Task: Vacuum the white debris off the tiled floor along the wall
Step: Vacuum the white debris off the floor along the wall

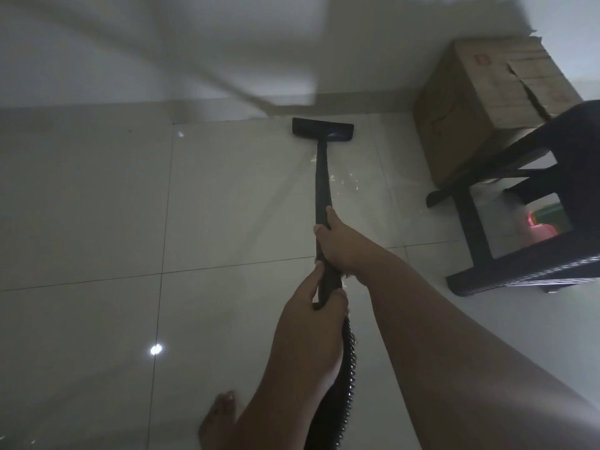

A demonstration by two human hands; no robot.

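Your left hand (308,306) grips the wand (322,180) where the ribbed hose (348,368) joins; your right hand (337,246) wraps it farther forward. Keep both holds: the wand looks rigid and light. White debris (344,182) lies beside it on the glossy tiled floor (227,206). The floor head (323,128) sits at the wall (146,60), near a cardboard box (470,102) and stool (519,271).

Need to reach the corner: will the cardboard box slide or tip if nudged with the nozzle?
The cardboard box likely slides, not tips: it sits broad and flat on glossy tiles. Its cracked top suggests weak walls that could dent.
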